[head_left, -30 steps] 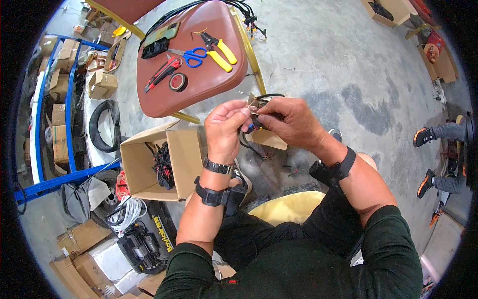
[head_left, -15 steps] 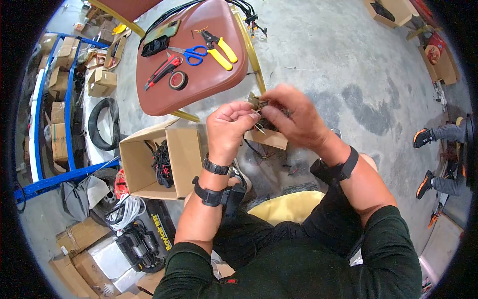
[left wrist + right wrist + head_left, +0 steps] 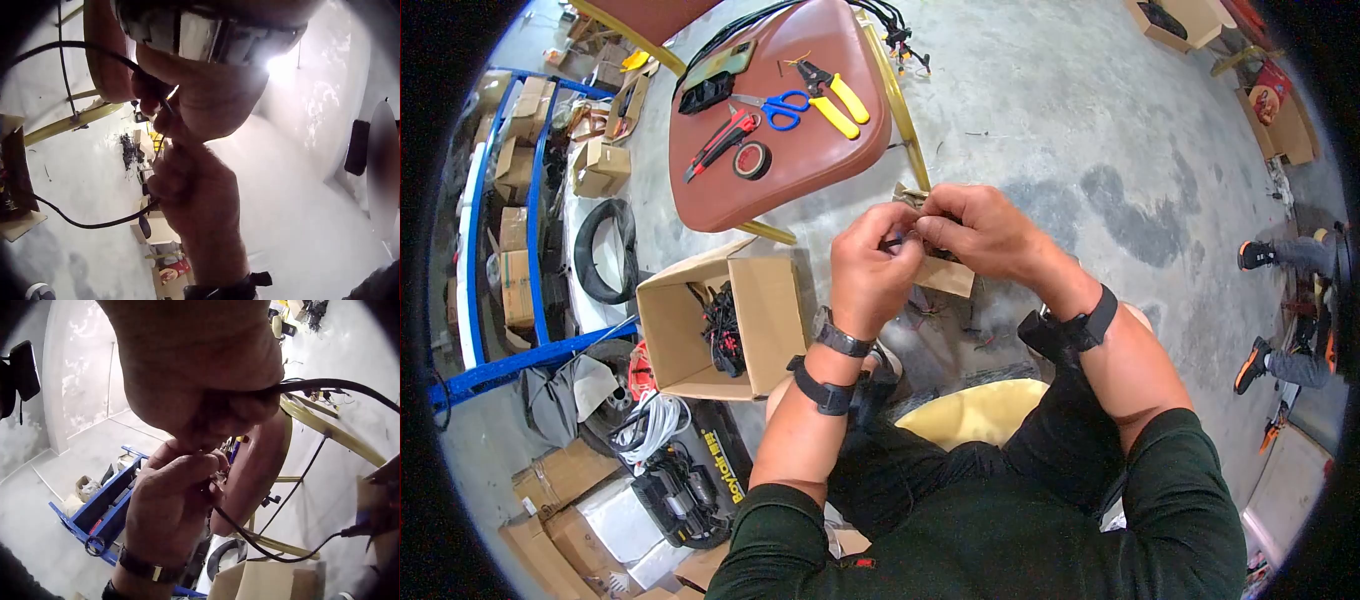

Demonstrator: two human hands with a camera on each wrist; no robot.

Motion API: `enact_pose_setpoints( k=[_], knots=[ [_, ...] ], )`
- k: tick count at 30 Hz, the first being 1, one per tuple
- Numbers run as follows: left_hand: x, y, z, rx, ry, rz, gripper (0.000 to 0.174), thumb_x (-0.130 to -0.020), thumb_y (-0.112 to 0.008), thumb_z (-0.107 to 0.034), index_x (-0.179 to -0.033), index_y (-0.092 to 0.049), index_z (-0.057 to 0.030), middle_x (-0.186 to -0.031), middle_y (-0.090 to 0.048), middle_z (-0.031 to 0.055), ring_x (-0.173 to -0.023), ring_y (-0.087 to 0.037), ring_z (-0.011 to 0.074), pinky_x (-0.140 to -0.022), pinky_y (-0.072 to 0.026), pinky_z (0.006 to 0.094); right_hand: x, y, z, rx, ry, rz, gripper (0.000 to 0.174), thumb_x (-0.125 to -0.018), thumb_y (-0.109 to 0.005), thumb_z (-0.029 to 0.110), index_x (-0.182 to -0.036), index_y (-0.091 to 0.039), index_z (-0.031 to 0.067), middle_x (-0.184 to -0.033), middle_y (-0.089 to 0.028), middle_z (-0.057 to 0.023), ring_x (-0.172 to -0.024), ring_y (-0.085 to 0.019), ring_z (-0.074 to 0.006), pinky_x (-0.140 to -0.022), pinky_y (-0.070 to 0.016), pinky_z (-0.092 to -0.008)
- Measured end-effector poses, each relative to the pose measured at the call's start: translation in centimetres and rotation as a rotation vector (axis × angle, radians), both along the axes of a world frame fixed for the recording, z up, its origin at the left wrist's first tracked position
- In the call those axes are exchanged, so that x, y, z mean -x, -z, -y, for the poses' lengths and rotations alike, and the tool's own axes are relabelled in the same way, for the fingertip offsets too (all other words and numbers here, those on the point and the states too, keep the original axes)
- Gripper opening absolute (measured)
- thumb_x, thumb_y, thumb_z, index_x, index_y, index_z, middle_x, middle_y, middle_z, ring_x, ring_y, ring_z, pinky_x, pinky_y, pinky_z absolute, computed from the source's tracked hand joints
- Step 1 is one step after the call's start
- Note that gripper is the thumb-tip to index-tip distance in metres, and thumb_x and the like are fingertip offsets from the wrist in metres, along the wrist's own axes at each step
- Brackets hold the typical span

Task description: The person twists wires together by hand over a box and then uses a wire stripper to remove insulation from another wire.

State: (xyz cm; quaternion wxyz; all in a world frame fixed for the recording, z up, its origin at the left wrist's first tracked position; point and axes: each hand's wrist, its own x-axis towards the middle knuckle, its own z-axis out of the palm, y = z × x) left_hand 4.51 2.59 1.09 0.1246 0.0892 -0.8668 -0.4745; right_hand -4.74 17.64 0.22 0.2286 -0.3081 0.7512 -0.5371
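Observation:
In the head view, my left hand [image 3: 872,265] and right hand [image 3: 980,228] meet over the floor in front of the chair, fingertips together. A black cable [image 3: 81,45] runs into the curled fingers of my left hand in the left wrist view. My right hand grips another stretch of black cable [image 3: 337,383], which arcs away to the right in the right wrist view. Between the two hands a thin wire [image 3: 160,147] shows at the fingertips. The cable ends themselves are mostly hidden by the fingers.
On the brown chair seat [image 3: 800,185] lie yellow-handled pliers [image 3: 833,105], blue scissors [image 3: 783,108], a red utility knife [image 3: 722,145], a tape roll [image 3: 751,160] and a phone [image 3: 731,62]. An open carton [image 3: 770,320] holds dark cables. Another box [image 3: 948,279] sits beneath my hands.
My left hand has turned and curled its fingers more, moving slightly right. The right hand came off and back to the left fingertips. Loose wire ends seen earlier are now covered.

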Motion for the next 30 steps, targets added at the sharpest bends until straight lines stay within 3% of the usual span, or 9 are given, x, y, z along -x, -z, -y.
enact_pose_setpoints(
  k=[3,6,9,12,15,21,27,30],
  knots=[
    [0.0,0.0,-0.4,0.116,-0.005,-0.071,0.019,-0.079,-0.069,-0.004,-0.097,-0.064,-0.0037,-0.081,-0.067,0.0051,-0.069,-0.059,0.0091,-0.065,-0.0497,0.0251,-0.2,-0.3,0.0,-0.009,0.007,-0.013,0.022,-0.084,-0.063,0.019,-0.08,-0.061,-0.0025,-0.069,-0.061,-0.0207,-0.062,-0.061,-0.0251,-0.058,-0.0467,-0.0383],
    [0.0,0.0,-0.4,0.189,0.004,-0.11,0.018,-0.081,-0.069,-0.005,-0.098,-0.063,-0.0036,-0.081,-0.067,0.0075,-0.069,-0.061,0.0107,-0.063,-0.0502,0.0261,-0.2,-0.5,0.0,0.013,-0.005,0.067,0.021,-0.084,-0.063,0.019,-0.08,-0.061,-0.0022,-0.068,-0.06,-0.0187,-0.063,-0.06,-0.0217,-0.058,-0.0465,-0.0373],
    [0.0,0.6,0.0,0.019,0.046,-0.12,0.026,-0.079,-0.073,-0.004,-0.102,-0.062,-0.0031,-0.086,-0.067,0.0055,-0.073,-0.061,0.0111,-0.066,-0.0509,0.0265,0.3,1.1,0.2,0.105,-0.012,0.085,0.02,-0.086,-0.063,0.018,-0.081,-0.062,-0.0015,-0.067,-0.061,-0.013,-0.064,-0.058,-0.0146,-0.059,-0.0467,-0.0336],
    [-0.1,0.3,0.2,-0.348,0.044,-0.034,0.034,-0.075,-0.074,-0.003,-0.106,-0.061,-0.0023,-0.086,-0.068,0.007,-0.081,-0.066,0.0136,-0.07,-0.053,0.0279,0.5,0.8,-0.1,0.134,-0.011,0.261,0.019,-0.088,-0.063,0.017,-0.083,-0.064,-0.0012,-0.071,-0.063,-0.0059,-0.068,-0.056,-0.0091,-0.06,-0.0472,-0.0295],
    [-0.4,-0.9,0.7,-0.377,0.155,0.078,0.049,-0.072,-0.077,0.001,-0.117,-0.057,-0.0007,-0.101,-0.064,0.0037,-0.091,-0.061,0.0116,-0.081,-0.0495,0.0257,0.8,0.8,-0.2,0.178,-0.012,0.305,0.018,-0.09,-0.063,0.016,-0.084,-0.065,-0.0008,-0.075,-0.064,-0.0019,-0.07,-0.056,-0.0077,-0.062,-0.0475,-0.0267],
    [-0.1,0.2,2.2,-0.74,0.255,0.031,0.041,-0.076,-0.07,0.003,-0.115,-0.058,0.0005,-0.103,-0.063,0.0052,-0.095,-0.06,0.0113,-0.085,-0.049,0.0253,1.1,-0.5,-0.6,0.161,-0.016,0.54,0.017,-0.092,-0.061,0.018,-0.087,-0.065,0.0014,-0.077,-0.063,0.0008,-0.07,-0.055,-0.0069,-0.061,-0.0466,-0.0251],
    [-0.3,0.5,1.1,-0.407,0.102,-0.022,0.031,-0.078,-0.066,0.01,-0.107,-0.061,0.0011,-0.096,-0.065,0.0045,-0.088,-0.063,0.0118,-0.08,-0.0503,0.0242,1.0,-0.4,-0.5,0.255,-0.009,0.751,0.016,-0.092,-0.062,0.019,-0.087,-0.064,0.0041,-0.071,-0.058,0.0026,-0.063,-0.051,-0.0058,-0.055,-0.0415,-0.022],
    [-0.2,0.6,0.7,-0.382,0.023,-0.12,0.023,-0.078,-0.067,0.009,-0.099,-0.064,0.0008,-0.092,-0.065,0.0053,-0.082,-0.061,0.011,-0.075,-0.0503,0.0241,1.2,-0.2,-0.6,0.278,-0.014,0.77,0.017,-0.092,-0.063,0.021,-0.087,-0.063,0.0051,-0.068,-0.055,0.0031,-0.058,-0.047,-0.0047,-0.049,-0.0368,-0.0207]
  ],
)
